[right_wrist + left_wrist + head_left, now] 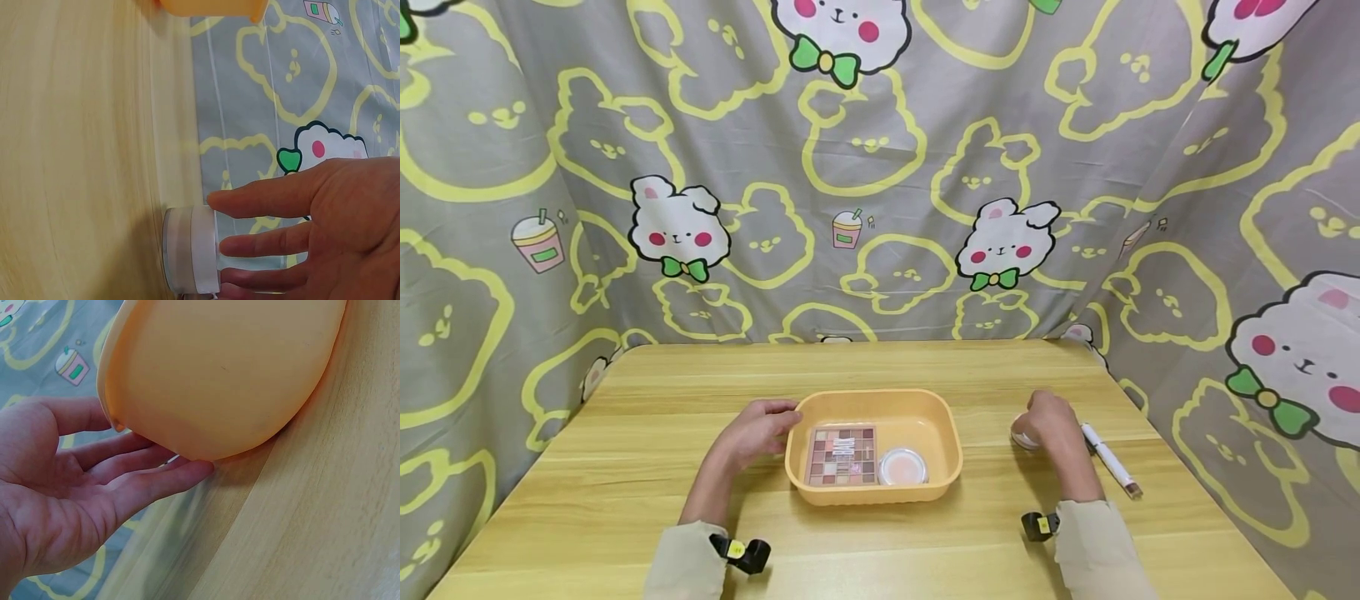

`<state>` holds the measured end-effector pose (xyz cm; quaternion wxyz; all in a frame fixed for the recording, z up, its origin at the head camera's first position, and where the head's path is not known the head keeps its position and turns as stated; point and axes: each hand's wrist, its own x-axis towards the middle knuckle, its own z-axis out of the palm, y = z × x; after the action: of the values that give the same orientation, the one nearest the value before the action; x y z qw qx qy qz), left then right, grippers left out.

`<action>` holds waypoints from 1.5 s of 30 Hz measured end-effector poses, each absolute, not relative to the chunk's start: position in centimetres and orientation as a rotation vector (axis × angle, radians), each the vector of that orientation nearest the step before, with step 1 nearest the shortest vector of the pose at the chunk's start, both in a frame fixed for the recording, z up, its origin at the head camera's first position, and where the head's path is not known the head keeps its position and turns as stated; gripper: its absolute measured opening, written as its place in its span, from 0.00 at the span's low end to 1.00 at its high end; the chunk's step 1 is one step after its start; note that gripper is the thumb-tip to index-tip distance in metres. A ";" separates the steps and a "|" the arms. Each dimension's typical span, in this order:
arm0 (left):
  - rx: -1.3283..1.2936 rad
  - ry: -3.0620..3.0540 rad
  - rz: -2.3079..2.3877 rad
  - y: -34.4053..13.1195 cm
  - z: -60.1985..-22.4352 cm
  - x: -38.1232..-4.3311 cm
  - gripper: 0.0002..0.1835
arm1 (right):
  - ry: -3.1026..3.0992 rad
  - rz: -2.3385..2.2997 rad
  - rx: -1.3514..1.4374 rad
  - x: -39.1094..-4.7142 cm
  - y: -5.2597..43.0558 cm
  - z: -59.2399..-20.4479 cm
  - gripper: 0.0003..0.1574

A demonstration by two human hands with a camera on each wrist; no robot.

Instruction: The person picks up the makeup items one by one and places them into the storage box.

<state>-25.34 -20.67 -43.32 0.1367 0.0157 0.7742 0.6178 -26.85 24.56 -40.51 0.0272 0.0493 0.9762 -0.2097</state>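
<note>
In the head view my left hand holds the left rim of a yellow-orange plastic tray. The left wrist view shows the thumb at the rim and the fingers against the outer wall. Inside the tray lie an eyeshadow palette with many colour squares and a round powder case with a clear top. My right hand is over a round cosmetic jar with a whitish lid. Its thumb and fingers stretch out to the lid without curling round it. The jar's lower end is cut off in the right wrist view.
Just right of my right hand a slim white cosmetic tube lies on the wooden table. Part of it is hidden by the hand. A grey patterned curtain hangs behind the table and along its sides.
</note>
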 end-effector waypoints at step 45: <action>0.036 2.235 1.792 -20.7 -43.3 -25.3 0.27 | 3.017 -0.591 0.092 -27.0 22.7 -40.9 0.17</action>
<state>-25.34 -20.68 -43.31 0.1380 0.0123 0.7726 0.6196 -27.04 22.68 -40.89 0.0330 0.0298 0.9804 -0.1919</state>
